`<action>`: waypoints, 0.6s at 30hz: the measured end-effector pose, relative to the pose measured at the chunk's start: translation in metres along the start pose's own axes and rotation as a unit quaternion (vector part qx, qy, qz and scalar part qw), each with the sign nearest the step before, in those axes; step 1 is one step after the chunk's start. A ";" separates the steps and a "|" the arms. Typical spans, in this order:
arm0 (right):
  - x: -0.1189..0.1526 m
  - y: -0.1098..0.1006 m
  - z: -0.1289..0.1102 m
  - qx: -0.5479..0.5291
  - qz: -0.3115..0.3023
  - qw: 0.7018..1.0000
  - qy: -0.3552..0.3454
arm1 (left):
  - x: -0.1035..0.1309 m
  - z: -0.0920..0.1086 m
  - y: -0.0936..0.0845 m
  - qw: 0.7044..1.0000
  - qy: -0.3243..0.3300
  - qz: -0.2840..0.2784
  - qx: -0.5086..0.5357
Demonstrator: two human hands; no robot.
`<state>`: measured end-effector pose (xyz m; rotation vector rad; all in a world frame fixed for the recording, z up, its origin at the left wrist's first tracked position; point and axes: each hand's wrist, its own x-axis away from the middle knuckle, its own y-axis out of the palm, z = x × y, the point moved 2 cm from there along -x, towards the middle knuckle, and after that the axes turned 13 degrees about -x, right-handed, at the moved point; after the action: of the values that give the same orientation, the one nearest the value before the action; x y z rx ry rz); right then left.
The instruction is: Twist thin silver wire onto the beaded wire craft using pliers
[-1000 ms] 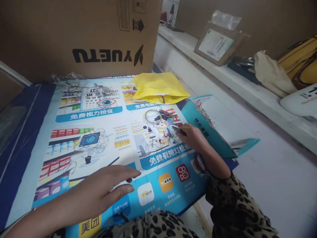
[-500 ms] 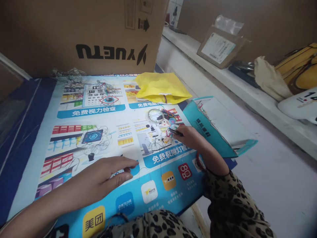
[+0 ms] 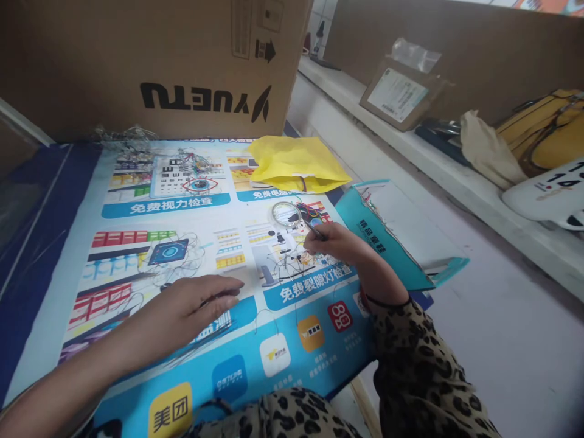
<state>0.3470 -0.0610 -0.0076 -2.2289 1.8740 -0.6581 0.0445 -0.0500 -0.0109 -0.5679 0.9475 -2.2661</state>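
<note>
My right hand (image 3: 335, 244) is closed around a slim dark tool (image 3: 316, 231), whose exact kind I cannot make out. Its tip points up and left, by the rim of a round clear dish (image 3: 274, 214). Coloured threads or thin wires (image 3: 310, 210) lie beside the dish, with a loose tangle of fine strands (image 3: 292, 265) just left of my right hand. My left hand (image 3: 201, 304) rests low over the printed poster sheet (image 3: 237, 243), fingers stretched out and thumb a little apart, holding nothing visible.
A yellow pouch (image 3: 296, 161) lies behind the dish. The teal box (image 3: 378, 234) sits open at the right edge of the sheet. A large cardboard box (image 3: 205, 55) stands at the back. More strand bundles (image 3: 191, 161) lie farther left. A ledge (image 3: 347, 82) holds a labelled packet (image 3: 396, 94).
My right hand has shifted slightly up and left with the tool, and its tip now lies closer to the dish. My left hand has moved slightly left and up.
</note>
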 end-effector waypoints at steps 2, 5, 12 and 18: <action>0.000 0.000 -0.001 0.009 0.008 1.000 -0.015 | -0.001 -0.001 0.000 1.000 -0.008 0.007 0.008; 0.000 0.012 -0.012 0.010 -0.025 0.999 -0.035 | -0.003 -0.003 -0.002 0.999 -0.038 0.028 0.017; -0.011 0.074 -0.071 0.118 -0.113 0.982 -0.091 | -0.008 -0.004 -0.008 0.994 -0.038 0.089 0.056; -0.038 0.106 -0.093 0.096 -0.111 0.979 -0.140 | -0.007 -0.016 -0.023 0.978 -0.076 0.117 0.158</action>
<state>0.2082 -0.0309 0.0254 -2.2822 1.3847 -0.5003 0.0316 -0.0245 -0.0058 -0.4553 0.5319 -2.0716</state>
